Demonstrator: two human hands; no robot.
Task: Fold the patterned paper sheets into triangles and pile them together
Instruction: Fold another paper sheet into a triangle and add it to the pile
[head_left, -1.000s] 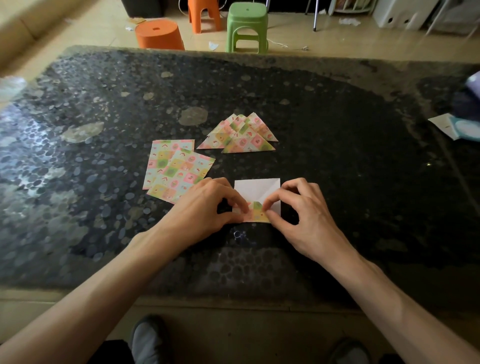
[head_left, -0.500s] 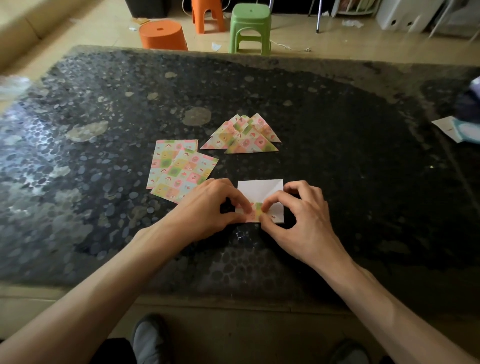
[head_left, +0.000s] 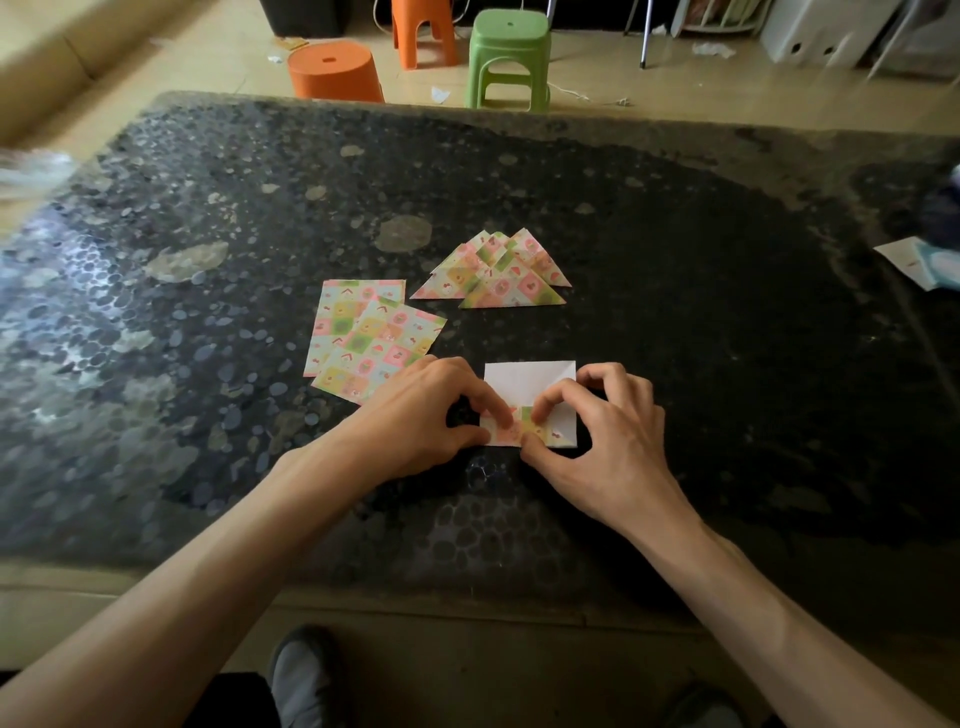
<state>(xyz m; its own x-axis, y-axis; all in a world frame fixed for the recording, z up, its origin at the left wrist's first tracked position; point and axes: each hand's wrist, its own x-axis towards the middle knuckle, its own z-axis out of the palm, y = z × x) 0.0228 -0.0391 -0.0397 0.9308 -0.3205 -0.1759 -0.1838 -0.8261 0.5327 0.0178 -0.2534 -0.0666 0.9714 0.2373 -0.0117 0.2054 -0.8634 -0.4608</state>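
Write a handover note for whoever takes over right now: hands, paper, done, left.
Left hand and right hand both pinch the near edge of one sheet, white side up, patterned edge turned over.
Flat sheets, at least two, lie overlapped to its left on the table.
Done: a pile of triangles behind it.
Left: finish this fold, add it to the pile, fold the flat sheets.

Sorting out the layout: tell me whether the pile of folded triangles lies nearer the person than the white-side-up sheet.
No, the pile of folded triangles lies beyond the white-side-up sheet, farther from the person.
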